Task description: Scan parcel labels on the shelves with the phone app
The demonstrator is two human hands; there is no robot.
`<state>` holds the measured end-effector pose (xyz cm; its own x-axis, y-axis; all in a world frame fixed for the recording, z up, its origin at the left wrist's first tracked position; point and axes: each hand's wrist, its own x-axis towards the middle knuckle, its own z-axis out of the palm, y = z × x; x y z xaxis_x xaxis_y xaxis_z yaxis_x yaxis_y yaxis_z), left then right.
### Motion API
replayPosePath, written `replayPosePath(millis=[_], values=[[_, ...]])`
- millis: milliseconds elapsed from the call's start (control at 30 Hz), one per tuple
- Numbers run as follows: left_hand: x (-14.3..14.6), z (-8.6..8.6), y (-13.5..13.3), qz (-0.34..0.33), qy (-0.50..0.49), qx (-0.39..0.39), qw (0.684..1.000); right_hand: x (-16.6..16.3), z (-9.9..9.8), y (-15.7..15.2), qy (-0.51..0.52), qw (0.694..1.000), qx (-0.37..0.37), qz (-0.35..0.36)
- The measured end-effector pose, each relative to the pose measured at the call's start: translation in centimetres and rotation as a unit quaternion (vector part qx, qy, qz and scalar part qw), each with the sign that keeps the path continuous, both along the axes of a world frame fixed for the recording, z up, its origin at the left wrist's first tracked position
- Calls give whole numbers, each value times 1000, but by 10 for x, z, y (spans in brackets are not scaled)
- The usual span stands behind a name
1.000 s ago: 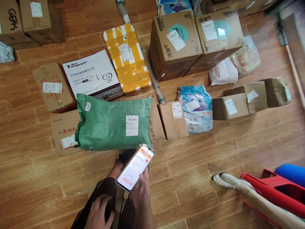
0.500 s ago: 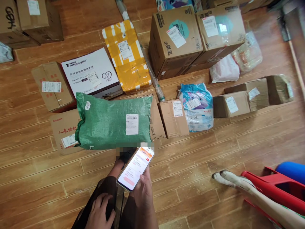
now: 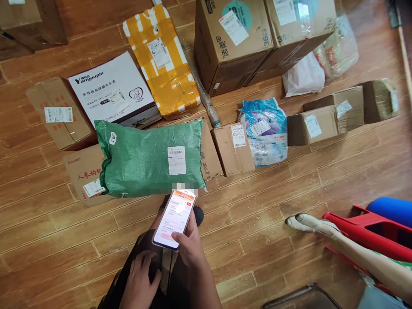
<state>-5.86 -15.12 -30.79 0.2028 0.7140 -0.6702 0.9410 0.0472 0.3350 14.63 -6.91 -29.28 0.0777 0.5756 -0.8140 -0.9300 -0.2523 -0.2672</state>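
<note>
Open room: plank floor [image 3: 244, 214] runs from the person's legs out to the right, bounded on the far side by the row of parcels and on the right by a red plastic object [image 3: 373, 249]. A green sack [image 3: 144, 167] borders the near edge of the parcels, just beyond the legs; a small carton [image 3: 230, 159] and a blue-and-white bag [image 3: 268, 146] continue the row rightward, side by side.

Writing: white carton [image 3: 96, 90], left, reads "Yanyoupin" and "99.99%". Tall carton [image 3: 209, 60], far, carries "36". Low carton [image 3: 75, 169] by the sack's left end has red Chinese characters. Green sack bears a barcoded label; fine print too small to read.

Hands: right hand [image 3: 193, 249] closed around the phone [image 3: 167, 219], thumb over the lower part of the lit screen. Phone lies beyond that palm, tilted, its far end overlapping the sack's near edge in view. Left hand [image 3: 140, 279] rests on the dark-clothed leg, fingers loosely spread, nothing visible in it; phone is beyond it to the right.
</note>
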Motion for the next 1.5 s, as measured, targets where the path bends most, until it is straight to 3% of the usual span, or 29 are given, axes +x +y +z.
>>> replayPosePath(millis=[433,900,1500], values=[[-3,-2,-2,8,5,-13,1000,-6,1,1,6,999,-22,31],[1,-1,1,64,-18,-42,997,-20,0,-28,51,998,-33,23],[0,-4,0,45,4,-32,998,-25,-14,-32,9,998,-13,60]])
